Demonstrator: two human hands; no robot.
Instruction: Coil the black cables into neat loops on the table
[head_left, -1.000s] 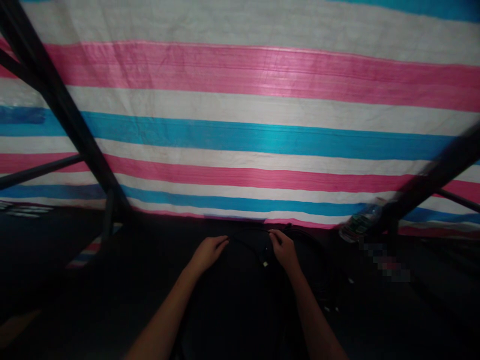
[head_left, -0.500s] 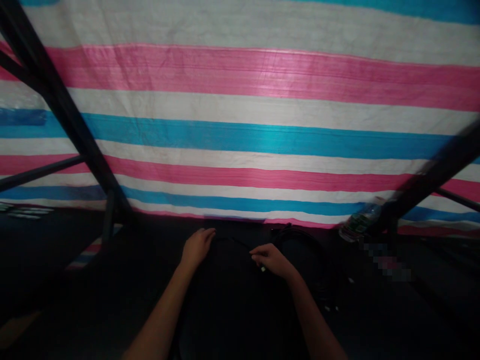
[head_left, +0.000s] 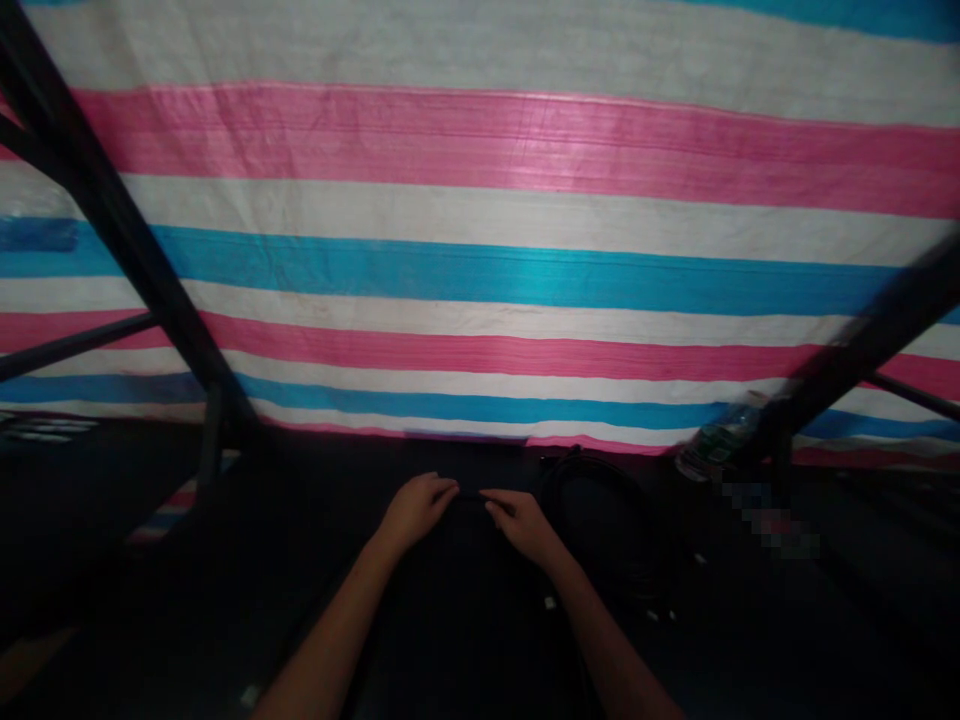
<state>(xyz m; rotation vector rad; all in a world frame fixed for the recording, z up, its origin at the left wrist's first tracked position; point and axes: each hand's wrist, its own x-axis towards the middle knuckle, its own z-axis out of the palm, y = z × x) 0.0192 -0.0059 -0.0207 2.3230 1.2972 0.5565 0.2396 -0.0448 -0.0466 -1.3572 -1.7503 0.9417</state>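
Note:
Between my hands runs a short stretch of black cable (head_left: 470,496), hard to make out against the dark surface. My left hand (head_left: 420,508) pinches it from the left, fingertips closed. From the right, my right hand (head_left: 523,519) grips the same cable between thumb and fingers, only a small gap away. Just right of my right hand lies a coil of black cable (head_left: 600,470) on the dark surface. Below my right wrist shows a small white piece (head_left: 550,603); whether it is joined to the held cable I cannot tell.
A clear plastic bottle (head_left: 720,440) lies tilted by the right dark frame bar (head_left: 862,370). Another bar (head_left: 142,260) slants down at the left. Behind hangs a striped tarp (head_left: 480,270). Small white bits (head_left: 652,616) lie near the coil, and flat pale strips (head_left: 49,428) at far left.
My hands have come closer together, and my left hand has moved right and down onto the cable. A white piece that was by my right fingers now shows lower, below my wrist.

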